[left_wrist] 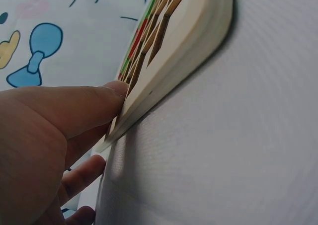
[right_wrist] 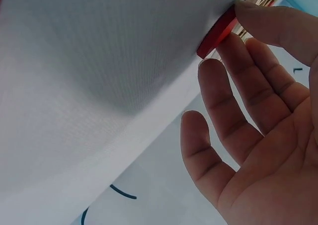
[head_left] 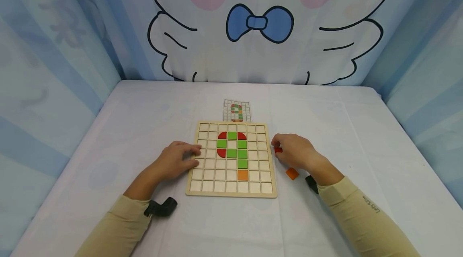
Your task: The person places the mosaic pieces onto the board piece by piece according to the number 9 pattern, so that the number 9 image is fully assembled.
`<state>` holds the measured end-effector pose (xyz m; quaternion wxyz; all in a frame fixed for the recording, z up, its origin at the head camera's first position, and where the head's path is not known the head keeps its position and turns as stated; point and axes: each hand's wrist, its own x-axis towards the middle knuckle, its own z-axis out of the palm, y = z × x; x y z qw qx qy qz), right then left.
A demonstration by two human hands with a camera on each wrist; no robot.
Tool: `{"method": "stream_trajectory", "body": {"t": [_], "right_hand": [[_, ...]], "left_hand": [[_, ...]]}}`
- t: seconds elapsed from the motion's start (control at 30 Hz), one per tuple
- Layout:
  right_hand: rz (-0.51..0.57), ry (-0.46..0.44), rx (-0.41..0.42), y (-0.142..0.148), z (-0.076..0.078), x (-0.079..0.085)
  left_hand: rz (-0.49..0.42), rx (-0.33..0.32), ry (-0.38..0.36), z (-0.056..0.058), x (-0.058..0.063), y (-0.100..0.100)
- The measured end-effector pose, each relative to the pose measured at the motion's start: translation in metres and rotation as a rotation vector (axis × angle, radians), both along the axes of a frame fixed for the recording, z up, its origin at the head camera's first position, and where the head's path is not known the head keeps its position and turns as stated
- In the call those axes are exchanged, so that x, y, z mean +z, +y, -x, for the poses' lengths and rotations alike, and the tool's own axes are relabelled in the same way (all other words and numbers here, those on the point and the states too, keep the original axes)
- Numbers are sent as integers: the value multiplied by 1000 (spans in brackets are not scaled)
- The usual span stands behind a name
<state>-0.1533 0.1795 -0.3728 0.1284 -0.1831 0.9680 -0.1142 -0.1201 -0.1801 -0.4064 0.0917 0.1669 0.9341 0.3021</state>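
A wooden grid board (head_left: pixel 231 195) lies on the table, bearing red quarter-round tiles (head_left: pixel 222 153), several green square tiles (head_left: pixel 242 164) and one orange square tile (head_left: pixel 242 175). My left hand (head_left: pixel 173 161) rests at the board's left edge; in the left wrist view its thumb (left_wrist: pixel 94 103) lies against the rim. Right of the board, my right hand (head_left: pixel 298 152) pinches a red tile (right_wrist: pixel 217 32) between thumb and fingertips, close to the tabletop. A loose orange tile (head_left: pixel 292 174) lies on the cloth just below that hand.
Behind the board, a small printed card (head_left: pixel 227 109) shows a similar coloured grid pattern, its lower part hidden by the board. A white cloth (head_left: pixel 162 108) covers the table. Patterned curtains (head_left: pixel 54 88) stand at the back and both sides.
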Motion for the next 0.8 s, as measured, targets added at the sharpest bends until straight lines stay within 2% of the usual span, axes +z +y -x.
{"method": "stream_trajectory", "body": {"t": [0.4,0.8], "right_hand": [[47,56,4,-1,-4,3],[127,58,42,-9,-12,13]], "left_hand": [[3,5,-7,0,0,0],[0,4,2,0,-1,1]]}}
